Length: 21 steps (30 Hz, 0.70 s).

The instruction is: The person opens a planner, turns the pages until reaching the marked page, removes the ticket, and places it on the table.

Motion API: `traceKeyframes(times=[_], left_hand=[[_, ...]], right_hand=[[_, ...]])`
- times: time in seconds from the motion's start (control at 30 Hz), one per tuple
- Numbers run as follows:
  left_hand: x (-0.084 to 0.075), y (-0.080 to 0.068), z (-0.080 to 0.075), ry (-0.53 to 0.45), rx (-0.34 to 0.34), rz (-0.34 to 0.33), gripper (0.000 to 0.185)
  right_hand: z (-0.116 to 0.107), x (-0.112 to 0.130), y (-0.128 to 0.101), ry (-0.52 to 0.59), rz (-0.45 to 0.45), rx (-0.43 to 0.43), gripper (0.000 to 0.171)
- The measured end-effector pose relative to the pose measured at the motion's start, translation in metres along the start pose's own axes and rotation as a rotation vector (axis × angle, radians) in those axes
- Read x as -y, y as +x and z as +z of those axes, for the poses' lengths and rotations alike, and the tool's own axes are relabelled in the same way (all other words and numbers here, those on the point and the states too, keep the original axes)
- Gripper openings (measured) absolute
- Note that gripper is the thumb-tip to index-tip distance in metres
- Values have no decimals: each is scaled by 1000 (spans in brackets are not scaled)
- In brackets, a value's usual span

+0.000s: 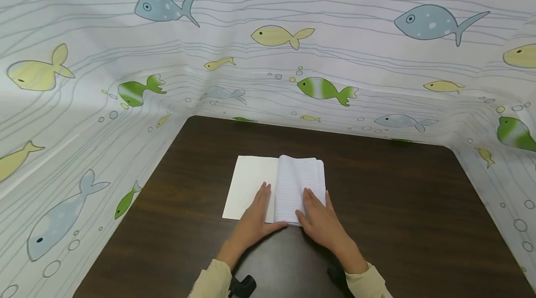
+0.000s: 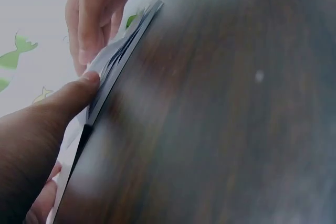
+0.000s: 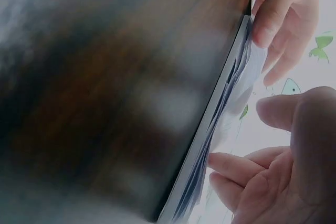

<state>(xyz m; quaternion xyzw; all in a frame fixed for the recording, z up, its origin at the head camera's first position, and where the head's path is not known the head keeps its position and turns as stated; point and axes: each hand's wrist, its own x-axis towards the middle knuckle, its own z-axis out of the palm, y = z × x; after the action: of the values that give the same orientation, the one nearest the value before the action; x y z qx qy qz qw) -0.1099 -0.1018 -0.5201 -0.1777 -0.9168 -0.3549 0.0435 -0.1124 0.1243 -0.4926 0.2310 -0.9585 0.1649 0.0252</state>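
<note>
A notebook [image 1: 253,172] lies spread on the dark table, a blank white inside cover on its left and a lined page [image 1: 293,175] on its right. That page bulges a little near the fold. My left hand [image 1: 254,220] rests flat along the fold, its thumb stretched over the bottom edge of the pages. On the lined side my right hand [image 1: 321,220] touches the page with extended fingers. From the left wrist view, the left thumb [image 2: 73,95] presses at the page edges. The right wrist view shows the right fingers [image 3: 239,169] against the stacked sheets [image 3: 202,166].
The brown wooden table [image 1: 398,214] extends on both sides of the notebook. A white sheet with printed fish [image 1: 274,36] surrounds its back and sides. Black wrist devices [image 1: 243,286] sit under the cream sleeves [image 1: 213,280].
</note>
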Motion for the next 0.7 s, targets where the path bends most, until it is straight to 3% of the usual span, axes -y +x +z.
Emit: traceKeyframes(times=[0.27,0.4,0.53,0.6,0.7], left_hand=[[8,-2,-7,25,-75,118,91],[8,-4,-11,55,-116,213,79],[7,-9,-12,83,-171,276,67],[7,-13,-11,52,-225,246,66],[9,-18,-13,74,-386,118,72]], right_hand=[[-4,0,-1,109,25,19,57],[-5,-2,0,191,-12,40,52],[-4,-5,-2,226,16,16,55],[-3,-9,-4,215,56,-17,58],[-2,-14,-6,191,105,-48,63]])
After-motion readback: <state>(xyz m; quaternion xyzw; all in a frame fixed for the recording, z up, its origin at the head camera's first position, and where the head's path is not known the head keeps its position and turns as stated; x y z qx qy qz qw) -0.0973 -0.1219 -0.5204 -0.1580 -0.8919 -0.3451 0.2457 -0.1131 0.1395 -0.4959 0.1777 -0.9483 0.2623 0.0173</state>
